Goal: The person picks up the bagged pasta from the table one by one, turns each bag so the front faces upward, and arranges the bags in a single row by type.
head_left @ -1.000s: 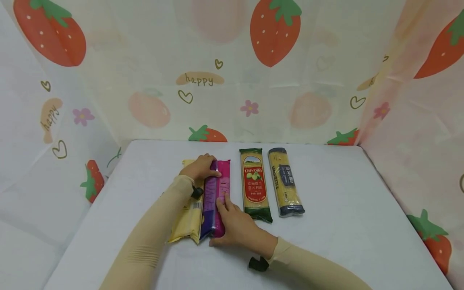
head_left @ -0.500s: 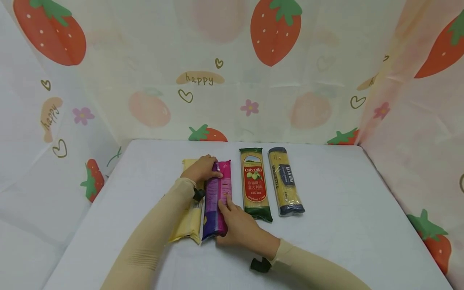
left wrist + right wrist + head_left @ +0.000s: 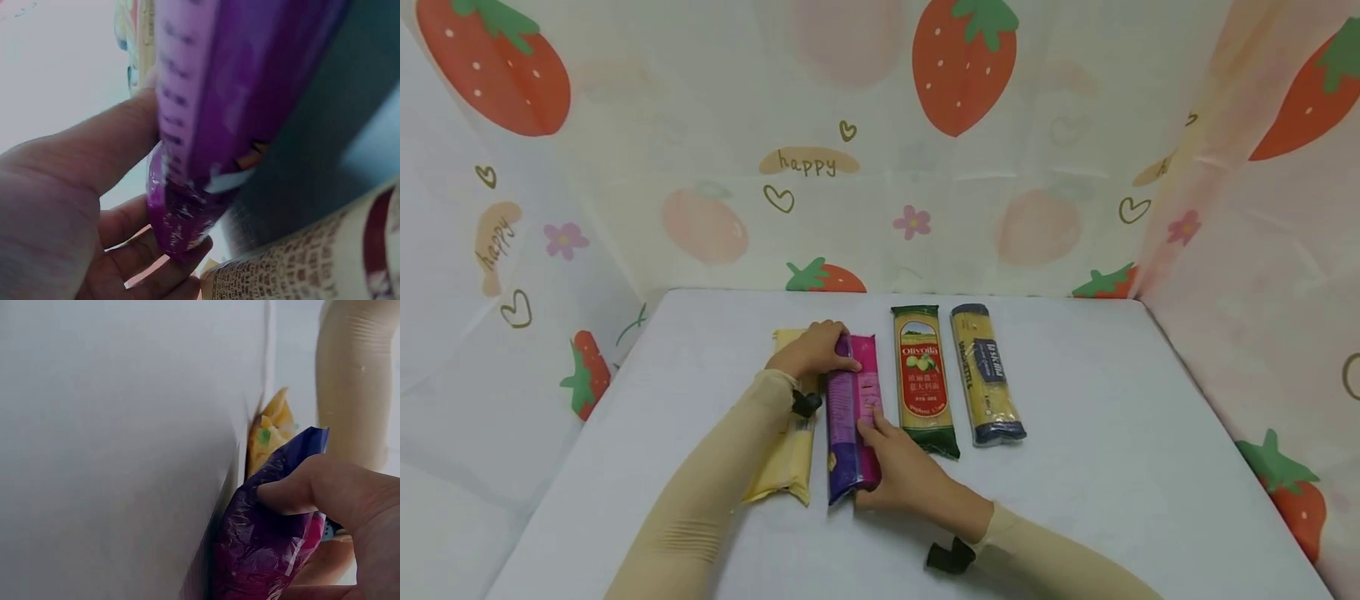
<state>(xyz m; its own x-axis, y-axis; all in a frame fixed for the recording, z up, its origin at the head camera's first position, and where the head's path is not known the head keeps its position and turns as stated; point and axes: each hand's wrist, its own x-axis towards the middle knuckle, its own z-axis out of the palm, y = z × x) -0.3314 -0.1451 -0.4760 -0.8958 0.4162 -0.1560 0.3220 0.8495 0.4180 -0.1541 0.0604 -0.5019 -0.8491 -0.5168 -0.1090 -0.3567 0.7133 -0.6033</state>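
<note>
A purple and pink pasta packet [image 3: 844,417] lies lengthwise between both hands in the head view. My left hand [image 3: 812,348] grips its far end, thumb on one side and fingers curled round the tip in the left wrist view. At the near end my right hand [image 3: 906,471] holds the packet by its right side; the right wrist view shows the thumb [image 3: 290,494] pressed on the crinkled purple end. Just left of it a yellow packet [image 3: 786,471] lies partly hidden under the left hand and forearm. In the left wrist view, the purple packet appears tilted above the surface.
To the right lie a green-ended spaghetti packet [image 3: 922,383] with a red label and a blue-ended spaghetti packet [image 3: 987,375], roughly side by side. All rest on a white-covered table [image 3: 1097,433], enclosed by strawberry-print cloth [image 3: 842,225] at the back and sides.
Both hands have shifted the purple packet slightly to the right, widening the gap to the yellow packet. The other packets keep their places; the head view has turned a little.
</note>
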